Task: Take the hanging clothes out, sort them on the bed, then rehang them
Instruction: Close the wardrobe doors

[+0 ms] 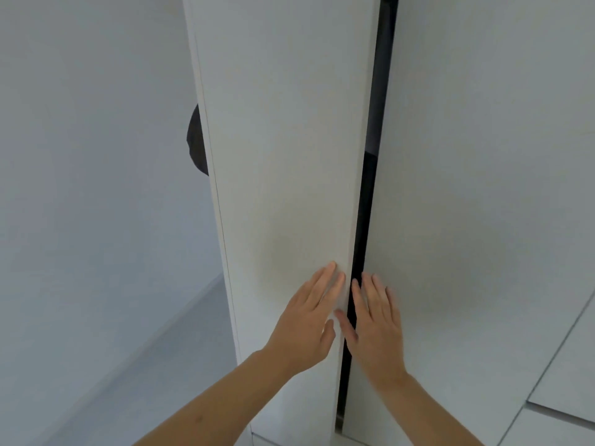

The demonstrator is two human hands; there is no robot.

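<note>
Two white wardrobe doors stand ajar with a narrow dark gap [363, 220] between them. The left hand [309, 320] lies flat on the left door [283, 149], fingers straight, with its fingertips [330, 268] at that door's inner edge. The right hand [375, 320] lies flat on the right door [476, 188], fingers straight and its thumb crossing the gap. Neither hand grips anything; both rest released against the panels.

The hanging clothes are not plainly in view. Something dark shows through the gap, and a dark rounded shape [197, 140] bulges past the left door's outer edge at mid-height; it may be a garment or a bag, but I cannot tell which. No bed appears.

Judging from this, the task stands at its first step: getting the doors open. The doors look like stiff, smooth, handle-less panels, light to swing, and their inner edges beside the gap seem the natural place to hook the fingers and pull. The clothes should be soft and limp and are probably best lifted by their hangers' hooks, so they do not slide off.

No brand, label or writing is readable on the doors, the pale wall [90, 156] to the left or the floor [154, 365].
</note>
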